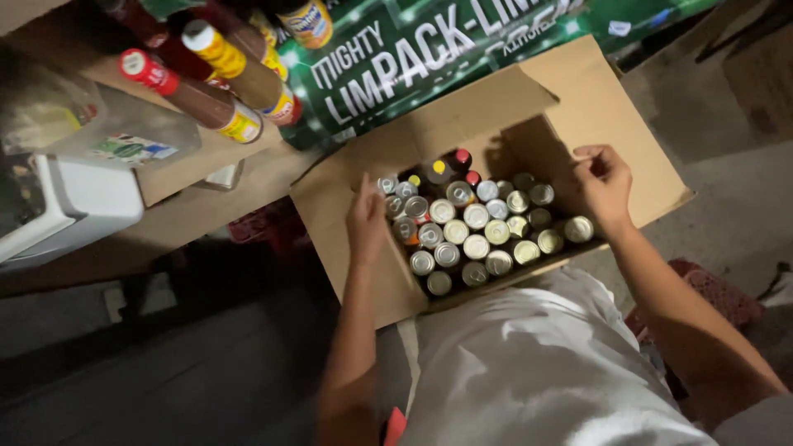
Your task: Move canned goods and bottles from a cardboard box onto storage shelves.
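Observation:
An open cardboard box (611,107) rests against my lap, flaps spread wide. Inside stand several small bottles with silver caps (475,223), plus a few with red and yellow caps (450,163) at the far side. My left hand (366,216) lies flat on the box's left flap, right beside the leftmost caps. My right hand (603,183) hovers over the right end of the box, fingers curled loosely; nothing shows in it.
Brown sauce bottles with red and yellow caps (216,78) lie on a cardboard sheet at upper left. A white container (78,206) sits at the left. A green printed carton (429,49) lies behind the box. A red crate (719,293) is at my right.

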